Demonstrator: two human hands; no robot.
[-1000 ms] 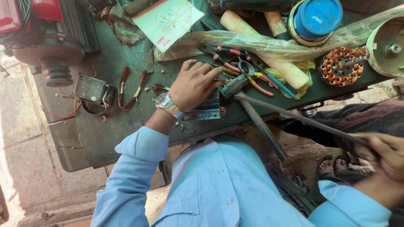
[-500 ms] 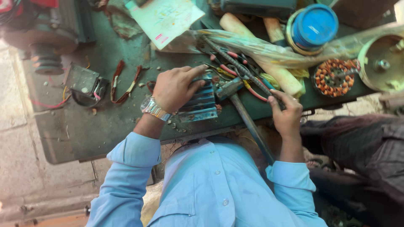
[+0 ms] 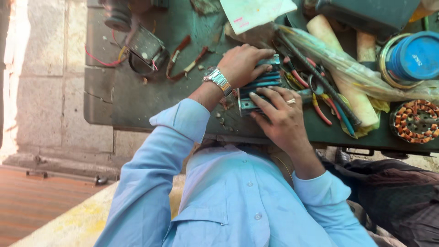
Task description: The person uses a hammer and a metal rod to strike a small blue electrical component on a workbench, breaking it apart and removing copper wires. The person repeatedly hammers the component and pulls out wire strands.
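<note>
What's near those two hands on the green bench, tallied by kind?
Finned metal motor bodies, held by left hand and right hand: 1
Copper-wound stators: 1
Blue round lids: 1
Cardboard tubes: 2
Papers: 1
Total: 6

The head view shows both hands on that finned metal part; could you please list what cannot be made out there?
- Finned metal part, head view: mostly hidden by the left hand and right hand.
- Blue round container: cut by the right edge.
- Paper sheet: cut by the top edge.
</note>
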